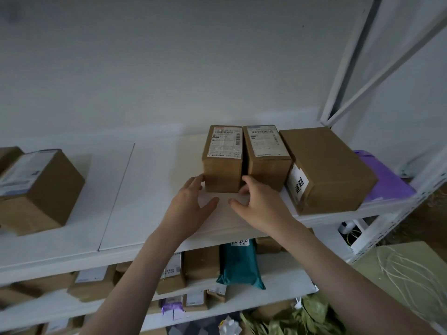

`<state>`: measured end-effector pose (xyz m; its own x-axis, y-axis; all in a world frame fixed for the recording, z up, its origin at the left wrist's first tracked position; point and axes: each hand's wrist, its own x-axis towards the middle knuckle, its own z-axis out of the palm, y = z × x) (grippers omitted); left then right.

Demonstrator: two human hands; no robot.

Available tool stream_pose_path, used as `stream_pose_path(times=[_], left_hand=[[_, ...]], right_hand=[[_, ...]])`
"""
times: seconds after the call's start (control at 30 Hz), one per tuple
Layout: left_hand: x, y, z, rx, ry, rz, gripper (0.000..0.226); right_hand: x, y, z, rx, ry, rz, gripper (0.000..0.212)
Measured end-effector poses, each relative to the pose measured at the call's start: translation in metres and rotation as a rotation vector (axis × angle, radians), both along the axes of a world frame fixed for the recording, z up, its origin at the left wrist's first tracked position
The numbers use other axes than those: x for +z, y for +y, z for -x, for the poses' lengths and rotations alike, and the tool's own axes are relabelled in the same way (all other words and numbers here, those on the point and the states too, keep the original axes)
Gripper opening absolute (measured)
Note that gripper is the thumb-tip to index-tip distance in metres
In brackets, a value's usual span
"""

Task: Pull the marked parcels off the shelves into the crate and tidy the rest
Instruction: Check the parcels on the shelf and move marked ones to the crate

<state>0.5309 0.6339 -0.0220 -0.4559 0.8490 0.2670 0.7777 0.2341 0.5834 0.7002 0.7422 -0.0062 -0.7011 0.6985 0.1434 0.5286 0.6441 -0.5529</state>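
A narrow brown parcel (222, 160) with a printed label on top is stood on the top shelf (150, 189), and everything here is placed from it. Its lower left front corner is touched by the fingertips of the left hand (191, 204), whose fingers are held straight and spread, with nothing clasped. Its lower right front corner is met by the right hand (258, 204), whose fingers are loosely curved against the edge; whether the box is actually pinched cannot be told. Pressed against its right side is a second labelled parcel (267, 158) of like shape. Further right again, a larger box (326, 168) is laid, marked by a white tag with dark characters on its front face. Beyond that a purple mailer (384, 180) is seen. Well to the left, a tilted carton (36, 189) is set. Below, on a lower shelf, a teal bag (239, 267) is lodged among more cartons.
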Motion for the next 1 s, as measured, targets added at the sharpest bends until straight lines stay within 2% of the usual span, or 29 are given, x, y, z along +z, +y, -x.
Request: stream_pose_path(times=[0.3,0.5,0.67,0.77,0.87,1.0], left_hand=[[-0.003,-0.049,-0.031,0.044,-0.065,0.014,0.061],[-0.011,-0.101,-0.048,0.016,-0.12,0.013,0.063],[-0.001,-0.09,-0.028,0.009,-0.113,0.06,0.084],[0.009,-0.072,-0.016,-0.057,-0.093,0.007,0.078],[0.012,-0.057,-0.007,-0.084,-0.048,-0.016,0.07],[0.012,-0.048,-0.001,-0.101,-0.002,-0.053,0.065]], right_hand=[[-0.009,-0.037,-0.03,0.106,0.04,-0.029,0.065],[-0.011,-0.063,-0.064,0.126,0.031,-0.066,0.052],[-0.009,-0.043,-0.056,0.1,0.027,-0.092,0.07],[-0.003,-0.031,-0.042,0.141,0.054,-0.005,0.075],[0.005,-0.027,-0.027,0.179,0.101,0.117,0.068],[0.008,-0.026,-0.014,0.168,0.137,0.02,0.063]])
